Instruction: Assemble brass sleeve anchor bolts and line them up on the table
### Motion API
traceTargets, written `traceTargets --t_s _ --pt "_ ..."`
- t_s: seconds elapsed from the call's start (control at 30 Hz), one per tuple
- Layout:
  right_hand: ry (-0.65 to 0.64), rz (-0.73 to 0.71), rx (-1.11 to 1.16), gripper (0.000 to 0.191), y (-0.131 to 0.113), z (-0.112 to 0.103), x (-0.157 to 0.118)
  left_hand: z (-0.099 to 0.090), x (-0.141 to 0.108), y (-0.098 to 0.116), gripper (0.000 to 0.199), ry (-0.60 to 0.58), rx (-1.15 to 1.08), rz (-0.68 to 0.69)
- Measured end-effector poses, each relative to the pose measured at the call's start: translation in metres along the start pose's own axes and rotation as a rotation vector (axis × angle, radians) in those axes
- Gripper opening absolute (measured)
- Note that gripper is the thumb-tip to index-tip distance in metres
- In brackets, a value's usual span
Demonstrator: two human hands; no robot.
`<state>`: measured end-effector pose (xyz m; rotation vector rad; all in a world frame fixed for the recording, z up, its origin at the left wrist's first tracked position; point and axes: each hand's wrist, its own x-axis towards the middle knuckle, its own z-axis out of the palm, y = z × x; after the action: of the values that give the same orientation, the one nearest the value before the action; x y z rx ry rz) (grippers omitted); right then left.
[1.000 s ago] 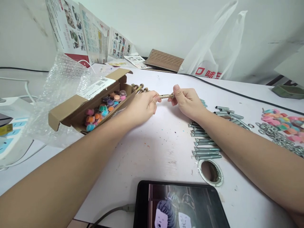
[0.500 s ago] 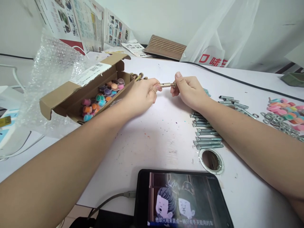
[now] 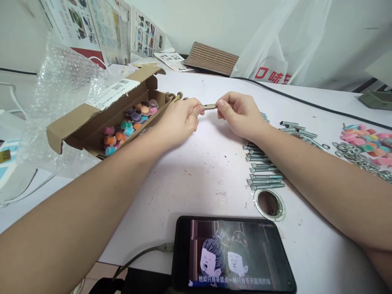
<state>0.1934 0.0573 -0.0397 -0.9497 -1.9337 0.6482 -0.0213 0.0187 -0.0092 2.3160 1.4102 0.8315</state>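
A brass-coloured expansion bolt (image 3: 209, 107) is held level above the table between my two hands. My left hand (image 3: 180, 120) pinches its left end between thumb and fingers. My right hand (image 3: 240, 112) has its thumb and fingers closed on the right end, hiding that part. Only the slotted sleeve in the middle shows. Just behind my left hand lie several more yellowish bolts (image 3: 178, 97), partly covered by it. Under my right forearm rows of silver bolts (image 3: 266, 177) lie side by side on the table.
An open cardboard box (image 3: 69, 124) with colourful plastic plugs (image 3: 128, 124) stands left. Metal sleeves (image 3: 289, 123), washers (image 3: 352, 153) and more coloured plugs (image 3: 367, 141) lie right. A phone (image 3: 232, 257) on a cable is in front, near a ringed table hole (image 3: 256, 206). A black cord (image 3: 294, 97) crosses behind.
My right hand has come closer to my left, and its fingers now cover the threaded end that showed before. The view has shifted slightly.
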Motion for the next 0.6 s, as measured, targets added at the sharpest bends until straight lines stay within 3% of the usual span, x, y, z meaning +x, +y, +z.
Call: traceTargets --t_s 0.27,0.4,0.6 --pt "0.043 -0.111 0.162 0.05 0.005 0.003 0.001 0.001 0.0 -0.001 0.031 -0.014 -0.091 -0.046" --pt "0.086 -0.074 0.143 0.052 -0.004 0.002 0.0 0.003 0.001 -0.001 0.033 -0.023 -0.225 -0.075" --pt "0.073 0.026 0.006 0.055 -0.01 0.0 -0.001 0.001 0.0 0.002 0.027 -0.009 -0.152 -0.014"
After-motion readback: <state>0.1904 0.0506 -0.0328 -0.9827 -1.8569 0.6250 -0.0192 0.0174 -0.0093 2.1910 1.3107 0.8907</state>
